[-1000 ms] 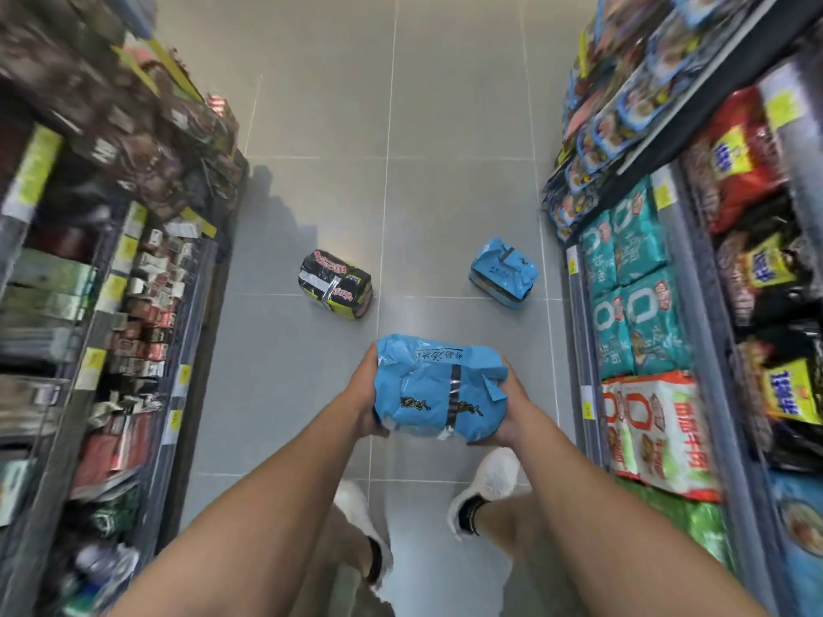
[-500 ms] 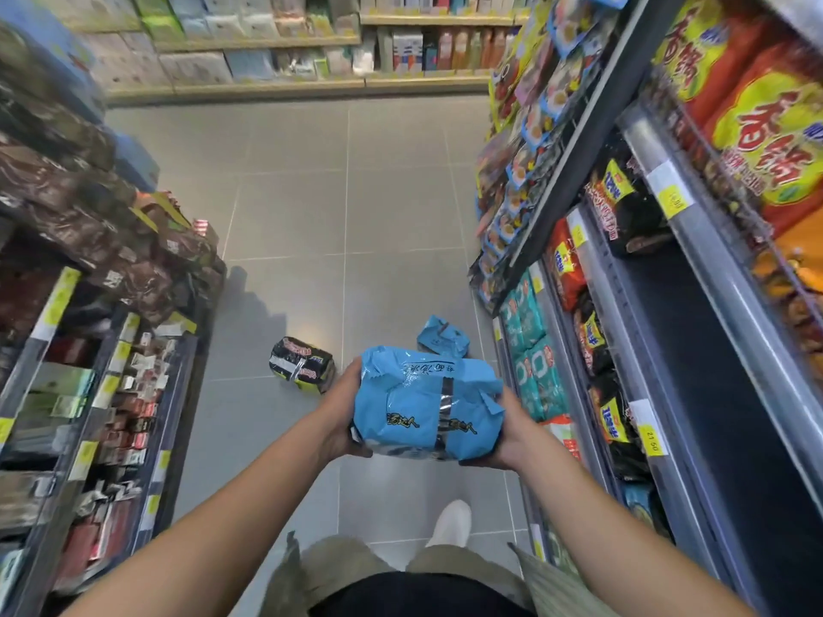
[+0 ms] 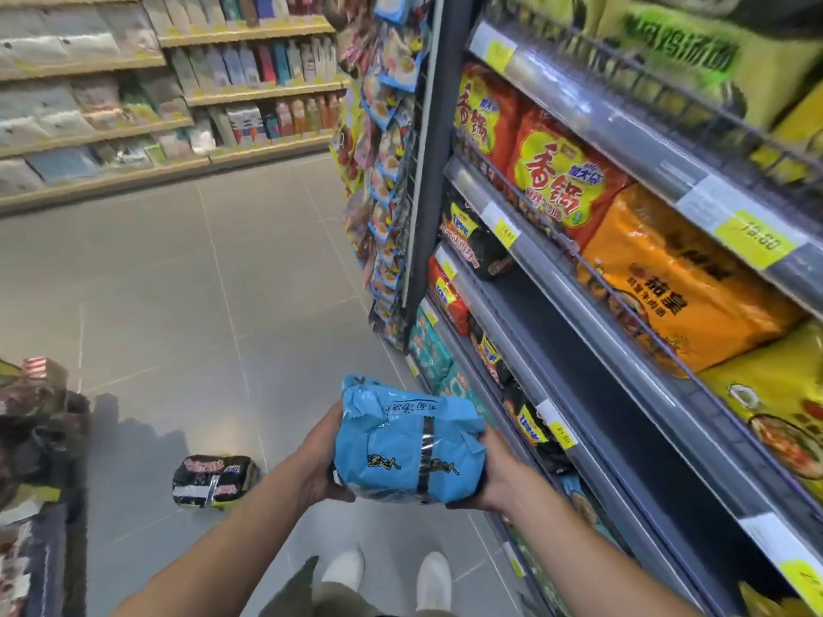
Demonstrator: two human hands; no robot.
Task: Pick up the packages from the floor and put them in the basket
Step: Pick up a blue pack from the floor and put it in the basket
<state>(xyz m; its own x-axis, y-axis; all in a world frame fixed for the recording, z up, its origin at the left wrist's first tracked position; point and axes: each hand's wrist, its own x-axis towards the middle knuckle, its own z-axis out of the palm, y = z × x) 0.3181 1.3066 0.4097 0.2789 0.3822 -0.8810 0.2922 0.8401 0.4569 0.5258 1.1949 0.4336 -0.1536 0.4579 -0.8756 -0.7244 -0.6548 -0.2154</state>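
I hold a soft blue plastic package [image 3: 407, 443] up in front of me, well above the grey tiled floor [image 3: 178, 305]. My left hand [image 3: 318, 460] grips one end and my right hand [image 3: 499, 474] grips the other, with the pack squeezed between them. I think I use both hands because the pack is wide and puffy and could slip from just one.

A black and yellow package [image 3: 213, 480] lies on the floor to my left, near the dark shelf there. It needs picking up too.

I cannot see the basket anywhere, so I would have to look around for it. My fingers are mostly hidden behind the blue pack. The pack also covers a bit of floor, so I cannot tell if anything lies there. The tall shelf of noodle bags [image 3: 623, 269] on my right is blurry.
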